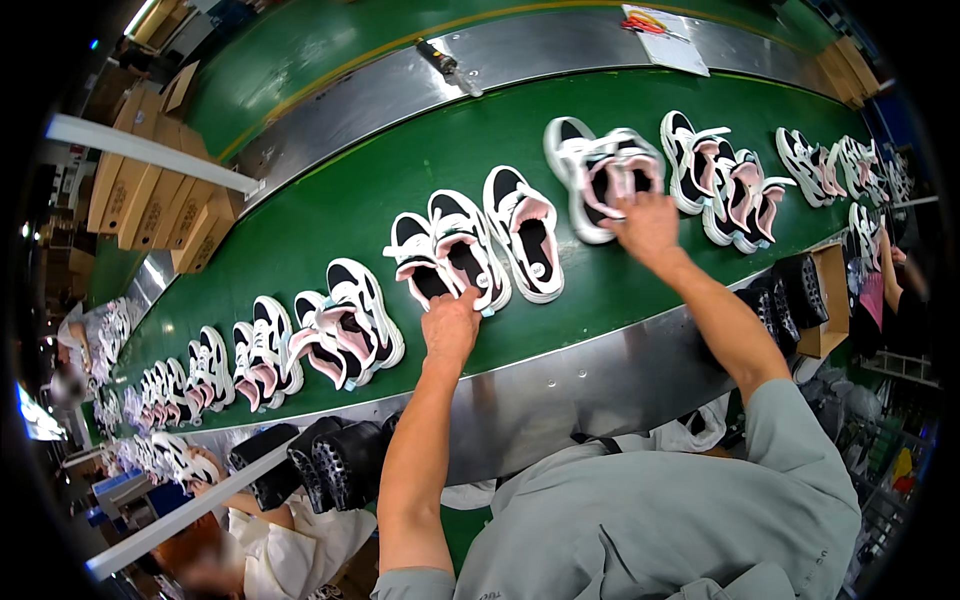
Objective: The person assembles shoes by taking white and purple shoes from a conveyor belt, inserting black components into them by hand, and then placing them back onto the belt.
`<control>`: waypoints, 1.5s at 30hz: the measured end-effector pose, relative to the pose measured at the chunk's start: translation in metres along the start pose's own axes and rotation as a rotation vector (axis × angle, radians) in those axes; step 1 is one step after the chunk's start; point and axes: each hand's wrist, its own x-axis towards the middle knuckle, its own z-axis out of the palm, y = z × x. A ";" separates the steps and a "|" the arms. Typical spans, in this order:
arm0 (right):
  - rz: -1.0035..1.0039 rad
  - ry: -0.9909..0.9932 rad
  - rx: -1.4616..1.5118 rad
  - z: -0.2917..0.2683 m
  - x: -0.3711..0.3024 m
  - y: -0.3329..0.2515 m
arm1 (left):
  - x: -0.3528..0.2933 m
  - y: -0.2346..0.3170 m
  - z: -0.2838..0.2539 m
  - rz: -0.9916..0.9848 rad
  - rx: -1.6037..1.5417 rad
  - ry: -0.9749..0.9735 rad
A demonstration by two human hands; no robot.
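Observation:
Black, white and pink sneakers stand in a line along the green table (610, 320). My left hand (452, 325) is closed at the heel of a sneaker (462, 222), with another sneaker (408, 232) close against its left side. Just right of it a single sneaker (524, 232) sits untouched between my hands. My right hand (648, 228) grips the heel end of a sneaker (632, 150) that is smeared by motion. A second blurred sneaker (570, 140) lies against it on the left; whether my fingers also hold that one I cannot tell.
More sneakers (365, 300) line the table on both sides. Beyond its far edge lie a dark-handled tool (437, 57) and orange scissors (648, 22) on paper. Cardboard boxes (150, 190) are stacked at left. Black shoe lasts (345, 460) sit along the near edge, beside another person (290, 545).

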 end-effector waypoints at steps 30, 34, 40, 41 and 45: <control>0.016 -0.202 0.883 -0.056 -0.108 -0.067 | -0.142 0.089 -0.025 -0.029 -0.082 -0.001; 0.019 -0.357 0.945 -0.073 -0.208 -0.138 | -0.189 0.113 -0.024 -0.040 -0.229 -0.311; 0.033 -0.084 0.859 -0.048 -0.254 -0.145 | -0.159 0.134 -0.045 0.282 -0.128 0.378; 0.022 -0.043 0.830 -0.047 -0.256 -0.144 | -0.139 0.122 -0.025 0.449 -0.101 0.486; 0.053 0.017 0.823 -0.038 -0.265 -0.141 | -0.084 0.062 0.021 -0.251 -1.197 -0.309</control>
